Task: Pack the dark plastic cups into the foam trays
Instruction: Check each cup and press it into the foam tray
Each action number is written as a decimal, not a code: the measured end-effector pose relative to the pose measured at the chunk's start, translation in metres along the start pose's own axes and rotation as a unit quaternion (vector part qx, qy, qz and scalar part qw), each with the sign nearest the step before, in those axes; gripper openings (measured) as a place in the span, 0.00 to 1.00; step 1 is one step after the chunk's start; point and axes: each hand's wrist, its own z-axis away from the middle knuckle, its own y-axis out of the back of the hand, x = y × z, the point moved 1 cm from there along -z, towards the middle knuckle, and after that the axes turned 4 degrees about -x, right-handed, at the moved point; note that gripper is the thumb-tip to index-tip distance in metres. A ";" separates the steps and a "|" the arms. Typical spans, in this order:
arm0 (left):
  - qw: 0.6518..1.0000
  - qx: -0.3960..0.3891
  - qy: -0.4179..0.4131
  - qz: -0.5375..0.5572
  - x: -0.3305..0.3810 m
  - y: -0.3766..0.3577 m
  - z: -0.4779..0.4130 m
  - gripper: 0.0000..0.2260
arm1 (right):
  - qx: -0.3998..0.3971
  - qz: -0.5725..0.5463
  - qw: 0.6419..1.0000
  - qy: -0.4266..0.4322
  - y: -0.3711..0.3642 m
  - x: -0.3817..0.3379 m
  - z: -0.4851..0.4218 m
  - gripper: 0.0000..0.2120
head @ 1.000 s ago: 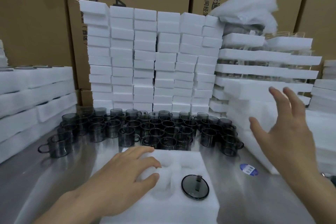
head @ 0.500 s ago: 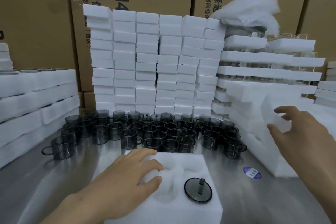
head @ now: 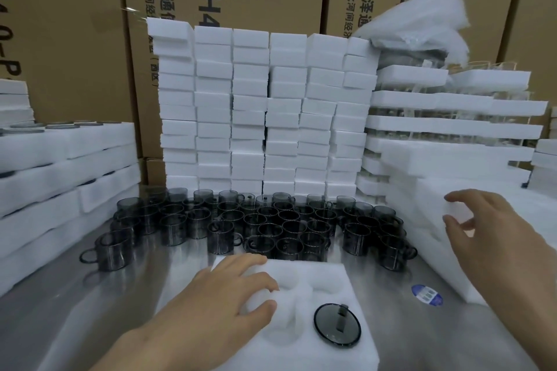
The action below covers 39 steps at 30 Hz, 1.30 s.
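We are resting our left hand, fingers loosely apart, on the foam tray; our right hand is pinching the stacked foam sheet.

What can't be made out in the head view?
Head view:
- Left hand hides left pockets of the white foam tray.
- Dark plastic cups: back rows overlap; count unclear.
- Right hand: grip on white foam slab unclear, white on white.
- Blue oval sticker: print too small.
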 end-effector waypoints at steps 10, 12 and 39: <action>1.000 0.013 -0.001 -0.020 -0.002 0.001 0.001 0.18 | -0.289 0.031 0.945 0.148 -0.074 -0.009 0.037 0.34; 1.000 0.018 -0.004 -0.019 -0.002 0.000 0.001 0.18 | -0.334 0.059 0.933 0.120 -0.088 0.001 0.042 0.39; 0.905 0.352 -0.101 0.217 0.041 -0.015 0.005 0.24 | 0.035 -0.264 0.880 0.393 0.012 -0.129 0.095 0.21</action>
